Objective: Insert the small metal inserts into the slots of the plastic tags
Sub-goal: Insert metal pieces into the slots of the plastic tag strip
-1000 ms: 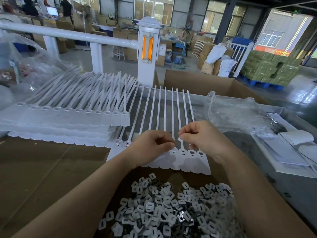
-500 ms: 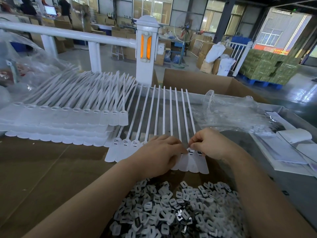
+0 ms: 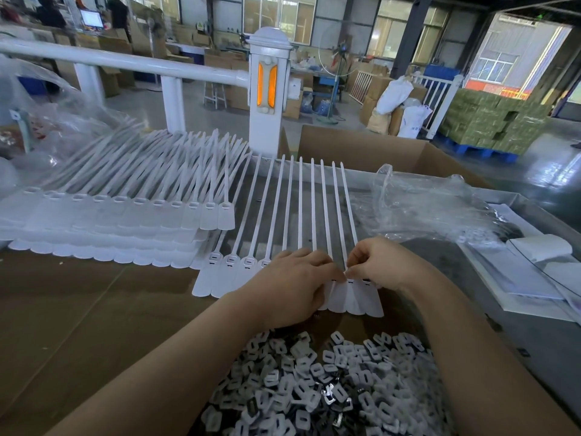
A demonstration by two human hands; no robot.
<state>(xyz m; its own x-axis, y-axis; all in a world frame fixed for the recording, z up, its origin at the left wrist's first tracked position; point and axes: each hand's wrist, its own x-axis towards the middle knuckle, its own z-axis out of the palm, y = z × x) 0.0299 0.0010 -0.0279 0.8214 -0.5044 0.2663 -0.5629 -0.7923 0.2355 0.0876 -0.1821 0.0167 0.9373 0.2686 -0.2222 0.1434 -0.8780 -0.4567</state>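
Flat white plastic tags (image 3: 234, 272) with long thin straps lie in a row on the brown tabletop (image 3: 78, 309). The left hand (image 3: 292, 284) presses curled fingers on them; the right hand (image 3: 374, 262) pinches at a slot, its insert hidden. Small squarish inserts (image 3: 330, 388) lie heaped nearest.

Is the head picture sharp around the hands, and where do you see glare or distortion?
Head view: hands and tags sharp; inserts at the bottom edge slightly soft; daylight glare on the floor; the wide lens bends the white rail.

Your tag row (image 3: 226, 275) at centre; tag stack (image 3: 110, 221) at ten o'clock; insert pile (image 3: 330, 388) at six; cardboard box (image 3: 361, 146) at twelve; plastic bag (image 3: 424, 209) at two.
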